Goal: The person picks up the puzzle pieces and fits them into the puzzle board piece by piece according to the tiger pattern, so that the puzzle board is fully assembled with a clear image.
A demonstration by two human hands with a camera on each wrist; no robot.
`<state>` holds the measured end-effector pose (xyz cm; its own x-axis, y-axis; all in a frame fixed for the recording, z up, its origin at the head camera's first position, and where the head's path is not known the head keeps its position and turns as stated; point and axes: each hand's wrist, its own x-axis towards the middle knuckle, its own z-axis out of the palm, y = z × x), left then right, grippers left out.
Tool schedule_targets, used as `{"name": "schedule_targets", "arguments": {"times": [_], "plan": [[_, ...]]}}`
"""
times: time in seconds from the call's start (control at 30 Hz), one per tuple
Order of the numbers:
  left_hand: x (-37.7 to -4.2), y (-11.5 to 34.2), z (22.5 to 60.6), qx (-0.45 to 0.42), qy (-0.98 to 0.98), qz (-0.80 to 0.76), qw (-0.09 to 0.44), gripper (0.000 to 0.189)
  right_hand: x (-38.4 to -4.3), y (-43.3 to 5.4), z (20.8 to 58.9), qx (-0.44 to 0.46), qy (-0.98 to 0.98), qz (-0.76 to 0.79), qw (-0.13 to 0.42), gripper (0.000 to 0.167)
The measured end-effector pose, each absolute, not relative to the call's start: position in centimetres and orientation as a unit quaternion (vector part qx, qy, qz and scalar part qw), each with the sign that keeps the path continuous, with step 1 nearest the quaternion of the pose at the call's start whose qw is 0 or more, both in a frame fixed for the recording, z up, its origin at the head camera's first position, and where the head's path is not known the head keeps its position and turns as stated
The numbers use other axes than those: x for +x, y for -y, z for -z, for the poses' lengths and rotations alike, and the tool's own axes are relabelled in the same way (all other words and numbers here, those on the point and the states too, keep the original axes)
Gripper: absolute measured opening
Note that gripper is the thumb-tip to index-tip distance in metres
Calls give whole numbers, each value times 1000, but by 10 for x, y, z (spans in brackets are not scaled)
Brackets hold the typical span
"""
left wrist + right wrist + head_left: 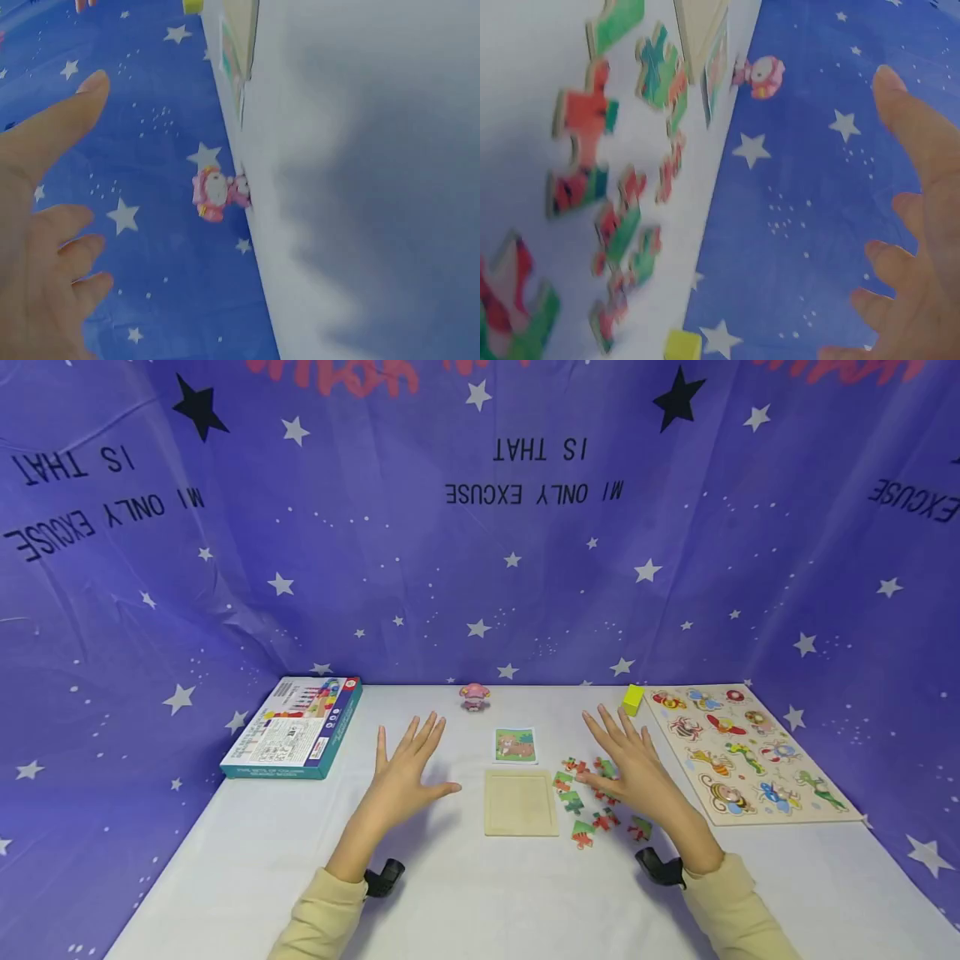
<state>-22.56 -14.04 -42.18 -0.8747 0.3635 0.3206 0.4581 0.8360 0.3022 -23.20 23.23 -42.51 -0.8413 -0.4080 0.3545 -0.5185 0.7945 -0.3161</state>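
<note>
My left hand (pixel 402 787) hovers over the white table, left of a square wooden puzzle tray (pixel 489 803), fingers spread and nothing held. On the other side my right hand (pixel 632 774) is raised with spread fingers above loose jigsaw pieces (pixel 572 802), also holding nothing. The pieces, red and green, lie scattered right of the tray; the hand hides some in the head view. Behind the tray lies a small picture card (pixel 515 746) with a brown animal on it. In the left wrist view the thumb (pixel 71 112) stands apart from the other fingers.
A boxed set (pixel 292 727) lies at the back left. A pink figurine (pixel 474 697) stands near the back edge. At the right are a yellow block (pixel 632 700) and a wooden insect puzzle board (pixel 693 777). A purple star-printed cloth (pixel 420 543) hangs behind the table.
</note>
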Motion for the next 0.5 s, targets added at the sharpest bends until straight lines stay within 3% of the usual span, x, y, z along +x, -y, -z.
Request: {"name": "schedule_targets", "arguments": {"times": [0.33, 0.5], "plan": [[-223, 120, 439, -275, 924, 264, 17, 93, -242, -218, 443, 261, 907, -329, 23, 64], [-219, 116, 442, -275, 917, 287, -34, 86, -250, -216, 454, 257, 903, -345, -3, 48]]}}
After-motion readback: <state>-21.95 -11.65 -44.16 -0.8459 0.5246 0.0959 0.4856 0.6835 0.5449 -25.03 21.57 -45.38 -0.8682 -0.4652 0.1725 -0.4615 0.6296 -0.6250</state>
